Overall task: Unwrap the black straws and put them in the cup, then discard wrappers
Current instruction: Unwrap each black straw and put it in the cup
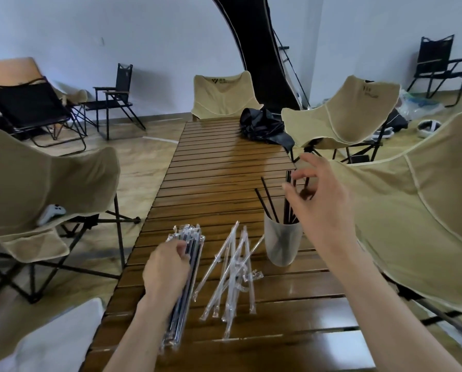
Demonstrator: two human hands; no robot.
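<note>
My right hand (321,208) is hovering over the cup (281,244), fingers spread apart above the black straws (269,201). Left of the cup, empty wrappers (231,275) are lying scattered, and beyond them my left hand (166,269) is gripping the wrapped bundle (183,299).

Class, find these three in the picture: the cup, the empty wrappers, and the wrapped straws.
cup (281,245): head view, front wall.
empty wrappers (231,275): head view, middle of the clear pile.
wrapped straws (191,264): head view, bundle just right of the left hand (165,269).

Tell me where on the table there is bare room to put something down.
The slatted table is bare between the black bag and the cup, and near the right front corner. It is crowded between the wrapped straws and the empty wrappers.
</note>
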